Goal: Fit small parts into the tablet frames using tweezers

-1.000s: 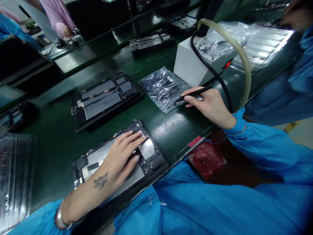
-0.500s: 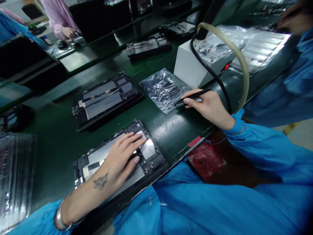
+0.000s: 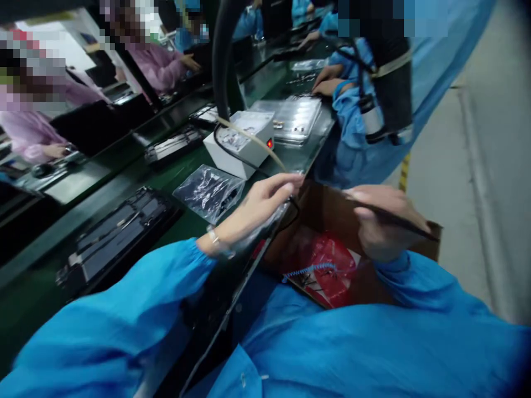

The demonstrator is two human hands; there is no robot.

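Observation:
My left hand (image 3: 263, 202) is over the bench's front edge, thumb and fingers pressed together; what they hold, if anything, is too blurred to tell. A black cable loops just under its fingertips. To the right, above an open cardboard box (image 3: 433, 237), my right hand (image 3: 385, 218) is closed round slim black tweezers (image 3: 400, 220), smeared by motion. A clear plastic bag (image 3: 207, 190) lies on the green bench beyond my left wrist. Farther left rests a black device frame (image 3: 120, 229) with grey panels.
A white box (image 3: 240, 143) with a red light stands on the bench, a hose in front of it. Behind it are clear trays (image 3: 296, 119) and a co-worker's hands (image 3: 327, 83). Red plastic (image 3: 332, 265) and a blue coiled cord are in the cardboard box. A dark hanging tool (image 3: 390, 83) is upper right.
The view has swung right. My left hand has left the nearer device frame and moved to the bench edge, fingers now closed. My right hand has moved from the plastic bag to above the cardboard box.

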